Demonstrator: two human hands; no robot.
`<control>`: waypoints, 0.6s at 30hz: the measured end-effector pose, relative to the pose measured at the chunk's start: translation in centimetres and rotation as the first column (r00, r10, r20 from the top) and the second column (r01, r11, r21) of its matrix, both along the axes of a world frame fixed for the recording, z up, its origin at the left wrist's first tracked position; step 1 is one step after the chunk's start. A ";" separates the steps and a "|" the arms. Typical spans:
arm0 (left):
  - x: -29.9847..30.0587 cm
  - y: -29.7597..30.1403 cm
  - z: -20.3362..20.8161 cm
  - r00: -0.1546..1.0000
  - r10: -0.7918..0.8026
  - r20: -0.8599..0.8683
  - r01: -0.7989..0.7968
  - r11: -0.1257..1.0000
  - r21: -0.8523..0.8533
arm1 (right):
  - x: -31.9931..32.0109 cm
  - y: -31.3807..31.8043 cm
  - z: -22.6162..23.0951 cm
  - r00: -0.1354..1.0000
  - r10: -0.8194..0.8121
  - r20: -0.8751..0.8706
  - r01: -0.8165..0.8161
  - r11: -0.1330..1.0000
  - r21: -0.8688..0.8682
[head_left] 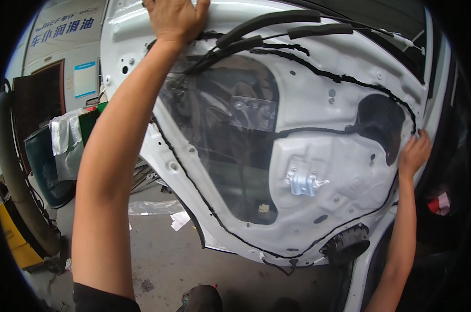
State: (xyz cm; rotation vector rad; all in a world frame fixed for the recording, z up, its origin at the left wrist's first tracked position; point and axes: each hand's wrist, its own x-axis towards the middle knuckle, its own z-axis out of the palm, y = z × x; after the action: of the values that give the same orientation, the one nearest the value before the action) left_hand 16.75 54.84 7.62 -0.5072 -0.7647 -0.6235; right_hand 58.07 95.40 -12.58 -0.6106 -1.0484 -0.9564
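Note:
A white car door (pixel 318 151) with its inner trim off fills the middle of the view. A black sealant strip (pixel 191 179) runs around its inner face. Clear plastic film (pixel 214 114) hangs over the large opening on the left side. My left hand (pixel 178 21) lies spread on the door's upper left part, its fingertips cut off by the top edge of the view. At the door's right edge my right hand (pixel 416 153) has its fingers closed on the sealant strip. Black foam-wrapped cables (pixel 272 23) cross the door's top.
A round black speaker (pixel 347 243) sits low on the door, and a metal bracket (pixel 302 179) is fixed mid-panel. Dark glass panels (pixel 43 166) stand at the left. Plastic film and paper scraps (pixel 180 220) lie on the grey floor (pixel 162 265).

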 end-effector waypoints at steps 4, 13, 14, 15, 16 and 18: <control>0.6 -0.6 -0.2 0.998 0.061 0.000 -0.061 0.998 -0.030 | -8.9 -12.4 0.3 0.744 0.528 0.409 -0.554 0.830 -0.063; 2.0 -2.2 -0.2 1.000 0.020 -0.002 -0.020 0.991 -0.131 | -20.4 -22.6 5.5 0.688 0.424 0.590 -0.423 0.894 -0.148; 1.6 -3.2 -0.6 0.992 0.124 0.005 -0.123 0.988 -0.097 | -20.4 -22.6 5.4 0.674 0.450 0.586 -0.440 0.882 -0.170; 3.4 -3.2 -1.7 0.968 0.005 -0.250 -0.041 0.990 -0.138 | -20.1 -22.1 5.1 0.656 0.464 0.595 -0.446 0.875 -0.190; 3.6 -3.4 -3.5 0.938 -0.082 -0.336 0.036 0.990 -0.140 | -20.6 -22.3 5.0 0.639 0.477 0.604 -0.454 0.867 -0.205; 7.0 -2.4 -8.8 0.912 -0.087 -0.401 -0.061 0.937 -0.343 | -19.7 -21.8 4.7 0.628 0.488 0.606 -0.449 0.864 -0.229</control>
State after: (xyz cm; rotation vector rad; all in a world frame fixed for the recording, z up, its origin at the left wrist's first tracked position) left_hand 23.77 52.39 -1.14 -0.9406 -0.4673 -0.3702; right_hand 38.33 73.60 -7.86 0.0066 -1.7646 -0.6648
